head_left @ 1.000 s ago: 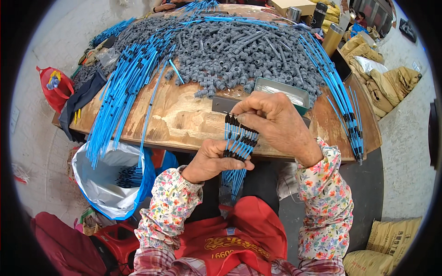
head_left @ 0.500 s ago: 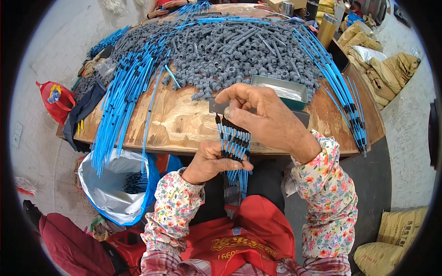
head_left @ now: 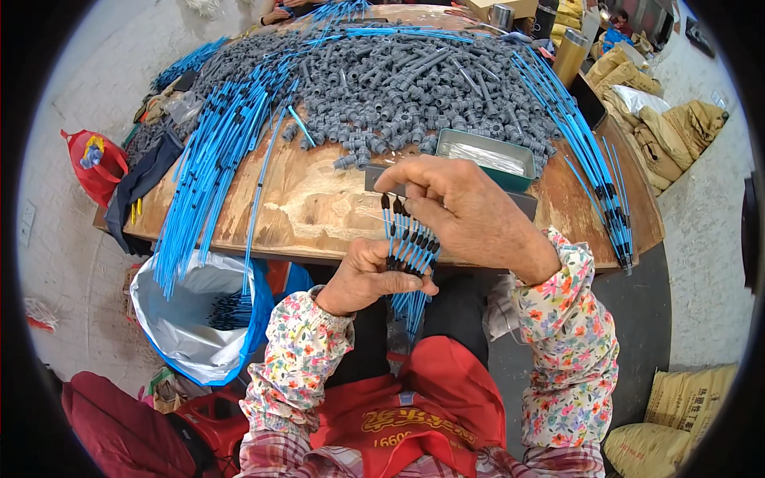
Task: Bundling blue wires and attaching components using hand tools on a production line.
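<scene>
My left hand [head_left: 362, 279] is closed round a bundle of thin blue rods [head_left: 413, 312] below the table's front edge. Their black upper tips [head_left: 397, 205] fan out above my thumb, and more black sleeves sit lower along the rods. Just over them, my right hand [head_left: 466, 207] is bent with its index finger and thumb curled at the tips. It covers the right side of the fan, and what its fingers pinch is hidden. A fine white strand [head_left: 373, 215] sticks out leftward from the rods.
Grey plastic fittings [head_left: 414, 88] are heaped across the wooden table [head_left: 311, 199]. Blue rods lie left [head_left: 215, 159] and right [head_left: 586, 151]. A green tin [head_left: 510, 179] holds thin clear strips. An open lined bag [head_left: 171, 319] stands lower left. Another person's hand [head_left: 276, 14] shows far back.
The black tips have spread from a tight row into a looser fan, with a few on the left standing apart. My right fingers have come lower onto the tips; the left hand keeps its grip.
</scene>
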The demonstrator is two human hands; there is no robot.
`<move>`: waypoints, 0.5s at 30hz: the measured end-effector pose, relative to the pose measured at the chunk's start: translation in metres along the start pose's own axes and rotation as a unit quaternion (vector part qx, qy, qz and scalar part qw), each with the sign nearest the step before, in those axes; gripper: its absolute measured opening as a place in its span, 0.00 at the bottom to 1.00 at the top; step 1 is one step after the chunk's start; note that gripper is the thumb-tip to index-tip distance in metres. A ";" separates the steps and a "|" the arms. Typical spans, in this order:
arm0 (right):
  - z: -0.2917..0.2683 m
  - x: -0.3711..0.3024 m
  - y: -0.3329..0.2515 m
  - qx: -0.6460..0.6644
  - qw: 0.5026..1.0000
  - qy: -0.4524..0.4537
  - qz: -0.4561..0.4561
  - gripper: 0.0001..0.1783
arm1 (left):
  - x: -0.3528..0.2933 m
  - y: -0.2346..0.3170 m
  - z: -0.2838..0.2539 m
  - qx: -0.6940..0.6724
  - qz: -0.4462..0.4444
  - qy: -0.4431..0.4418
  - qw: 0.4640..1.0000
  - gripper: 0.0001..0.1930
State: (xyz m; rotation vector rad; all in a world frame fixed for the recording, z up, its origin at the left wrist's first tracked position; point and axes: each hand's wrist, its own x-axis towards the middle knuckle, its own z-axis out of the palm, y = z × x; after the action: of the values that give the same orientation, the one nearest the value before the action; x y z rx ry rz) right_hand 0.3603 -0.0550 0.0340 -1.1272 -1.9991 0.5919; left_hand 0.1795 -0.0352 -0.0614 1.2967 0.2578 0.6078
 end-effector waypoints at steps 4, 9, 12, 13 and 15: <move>0.000 -0.007 0.003 0.030 0.999 0.028 0.004 0.09 | 0.001 -0.005 0.003 -0.003 0.015 0.002 1.000 0.12; 0.000 -0.012 0.004 0.039 0.999 0.006 0.029 0.08 | 0.004 0.000 0.013 -0.097 -0.038 0.061 0.993 0.28; 0.001 -0.015 0.004 0.056 0.998 0.003 0.026 0.08 | 0.005 0.012 0.020 -0.109 -0.087 0.094 0.986 0.32; 0.001 -0.016 0.004 0.072 0.997 0.006 0.021 0.10 | 0.006 0.015 0.021 -0.088 -0.104 0.107 0.985 0.32; 0.002 -0.018 0.005 0.089 0.996 0.009 0.018 0.11 | 0.007 0.016 0.021 -0.067 -0.122 0.119 0.983 0.32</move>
State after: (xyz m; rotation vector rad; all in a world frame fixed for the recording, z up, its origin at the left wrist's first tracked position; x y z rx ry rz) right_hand 0.3668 -0.0678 0.0225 -1.0572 -1.8734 0.7609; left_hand 0.1915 -0.0467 -0.0394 1.0428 0.5555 0.5607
